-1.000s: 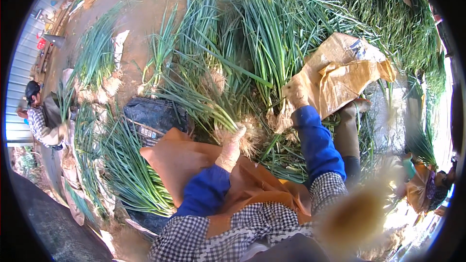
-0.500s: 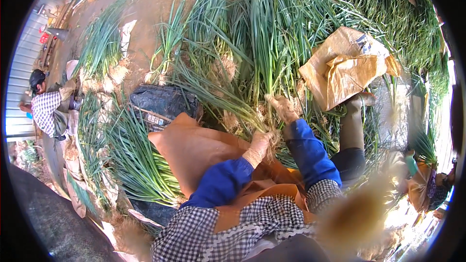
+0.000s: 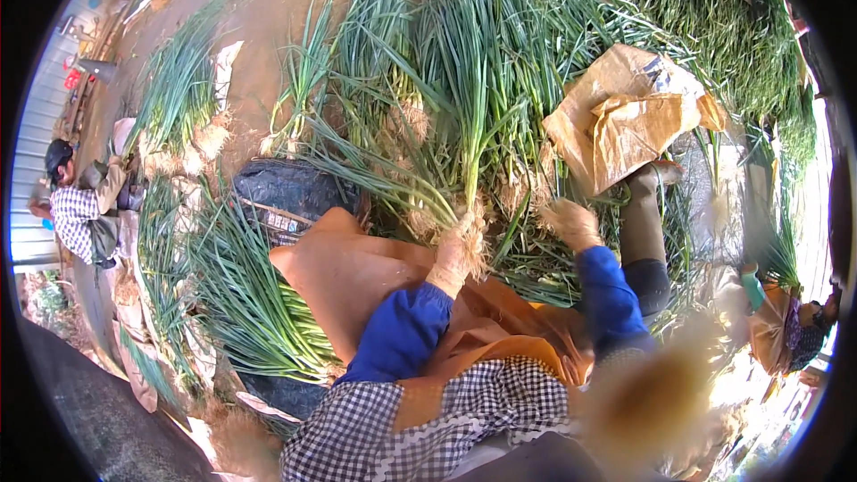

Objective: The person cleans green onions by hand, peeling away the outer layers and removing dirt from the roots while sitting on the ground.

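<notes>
My left hand (image 3: 453, 254) is closed round the lower stems of a small bunch of green onions (image 3: 473, 147), just above their pale, shaggy roots. Some leaves of this bunch stand upward and others lean to the left. To its right, my right hand (image 3: 572, 223) is held apart from the bunch, fingers loosely bent and nothing visible in them. It is nearest to the root ends of a large heap of green onions (image 3: 527, 54) spread ahead of me. Both hands look soil-stained. A brown apron (image 3: 357, 259) covers my lap beneath the left hand.
Trimmed-looking green onions (image 3: 268, 295) lie on dark plastic at left, below a black bundle (image 3: 290, 192). A tan woven sack (image 3: 625, 116) rests on the heap at right. One person (image 3: 80, 205) crouches far left; another (image 3: 781, 330) is at the right edge.
My right hand has moved right and slightly down, away from the left hand. The left hand has shifted a little left and up, and upright onions now stand in its grip.
</notes>
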Demonstrator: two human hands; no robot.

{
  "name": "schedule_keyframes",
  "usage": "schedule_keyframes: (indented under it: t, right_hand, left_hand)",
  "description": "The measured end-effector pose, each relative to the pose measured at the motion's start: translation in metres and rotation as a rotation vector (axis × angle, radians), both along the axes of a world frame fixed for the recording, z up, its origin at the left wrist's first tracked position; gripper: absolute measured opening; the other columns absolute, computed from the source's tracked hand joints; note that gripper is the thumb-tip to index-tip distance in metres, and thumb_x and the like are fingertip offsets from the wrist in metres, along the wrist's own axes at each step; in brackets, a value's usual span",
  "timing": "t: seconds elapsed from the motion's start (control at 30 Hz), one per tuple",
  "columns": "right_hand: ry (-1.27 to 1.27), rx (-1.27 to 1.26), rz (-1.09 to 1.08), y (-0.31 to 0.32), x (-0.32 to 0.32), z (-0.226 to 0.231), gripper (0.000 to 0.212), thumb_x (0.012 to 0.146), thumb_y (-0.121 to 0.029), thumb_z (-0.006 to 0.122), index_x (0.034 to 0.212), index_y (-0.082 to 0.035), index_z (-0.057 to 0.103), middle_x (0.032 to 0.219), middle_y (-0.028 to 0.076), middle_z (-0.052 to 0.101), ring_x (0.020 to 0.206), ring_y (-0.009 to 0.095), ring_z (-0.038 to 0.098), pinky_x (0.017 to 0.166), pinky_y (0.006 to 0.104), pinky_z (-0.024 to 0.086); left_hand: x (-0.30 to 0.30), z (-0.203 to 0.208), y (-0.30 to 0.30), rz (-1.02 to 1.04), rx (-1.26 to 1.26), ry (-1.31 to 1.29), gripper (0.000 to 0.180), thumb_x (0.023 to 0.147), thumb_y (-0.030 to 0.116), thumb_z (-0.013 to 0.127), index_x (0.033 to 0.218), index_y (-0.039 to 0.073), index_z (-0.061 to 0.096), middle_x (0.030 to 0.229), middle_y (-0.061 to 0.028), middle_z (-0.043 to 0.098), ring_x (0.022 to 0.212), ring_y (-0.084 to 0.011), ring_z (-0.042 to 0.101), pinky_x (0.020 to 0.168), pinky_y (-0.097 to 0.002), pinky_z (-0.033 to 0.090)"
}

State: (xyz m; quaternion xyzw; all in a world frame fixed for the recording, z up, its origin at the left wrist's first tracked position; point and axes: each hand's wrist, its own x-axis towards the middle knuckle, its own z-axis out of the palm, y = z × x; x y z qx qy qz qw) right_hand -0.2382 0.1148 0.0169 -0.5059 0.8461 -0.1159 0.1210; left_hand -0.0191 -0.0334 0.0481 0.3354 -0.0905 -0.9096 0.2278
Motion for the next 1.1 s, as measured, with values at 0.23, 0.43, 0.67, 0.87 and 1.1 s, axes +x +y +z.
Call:
schedule_keyframes:
  t: [0.23, 0.43, 0.67, 0.87, 1.1]
  right_hand:
    - [-0.288, -0.234, -0.400, -0.164, 0.076, -0.037, 0.048, 0.085, -0.051, 0.045, 0.083, -0.005, 0.060, 0.071, 0.018, 0.060, 0.067, 0.033, 0.060, 0.058, 0.0424, 0.045]
    - [-0.224, 0.041, -0.050, -0.088, 0.116, -0.014, 0.035, 0.090, -0.038, 0.042, 0.105, -0.011, 0.059, 0.070, 0.014, 0.061, 0.059, 0.025, 0.059, 0.049, 0.0341, 0.046]
    - [-0.899, -0.110, -0.124, 0.087, 0.027, 0.011, 0.024, 0.087, -0.028, 0.051, 0.095, -0.010, 0.066, 0.078, 0.008, 0.066, 0.064, 0.016, 0.062, 0.052, 0.0283, 0.046]
    - [0.045, 0.216, 0.461, -0.047, 0.046, 0.031, 0.019, 0.088, -0.019, 0.043, 0.105, -0.011, 0.050, 0.073, 0.011, 0.054, 0.061, 0.029, 0.057, 0.051, 0.0381, 0.046]
    - [-0.151, 0.068, -0.136, -0.173, 0.056, -0.067, 0.044, 0.083, -0.050, 0.045, 0.081, -0.008, 0.059, 0.077, 0.013, 0.063, 0.075, 0.028, 0.061, 0.069, 0.0371, 0.047]
  left_hand:
    - [0.010, -0.036, 0.023, -0.007, -0.017, -0.132, 0.011, 0.087, 0.019, 0.054, 0.087, 0.008, 0.058, 0.066, 0.0018, 0.053, 0.052, -0.0079, 0.048, 0.042, -0.0211, 0.037]
    - [0.017, -0.055, 0.019, 0.061, 0.053, -0.173, 0.015, 0.089, 0.021, 0.051, 0.091, 0.008, 0.056, 0.071, -0.0002, 0.056, 0.056, -0.0102, 0.052, 0.046, -0.0204, 0.041]
    - [0.012, -0.035, -0.011, 0.175, 0.210, 0.008, 0.020, 0.091, 0.028, 0.046, 0.088, 0.009, 0.051, 0.053, 0.0009, 0.043, 0.039, -0.0080, 0.041, 0.032, -0.0186, 0.033]
    - [0.031, -0.009, -0.025, -0.189, 0.172, 0.304, 0.026, 0.088, 0.026, 0.053, 0.104, 0.005, 0.054, 0.068, 0.0026, 0.049, 0.042, -0.0040, 0.038, 0.036, -0.0169, 0.032]
    - [0.047, 0.028, -0.060, -0.023, -0.195, 0.429, 0.029, 0.083, 0.008, 0.053, 0.110, 0.003, 0.048, 0.075, -0.0067, 0.056, 0.068, -0.0163, 0.057, 0.056, -0.0289, 0.050]
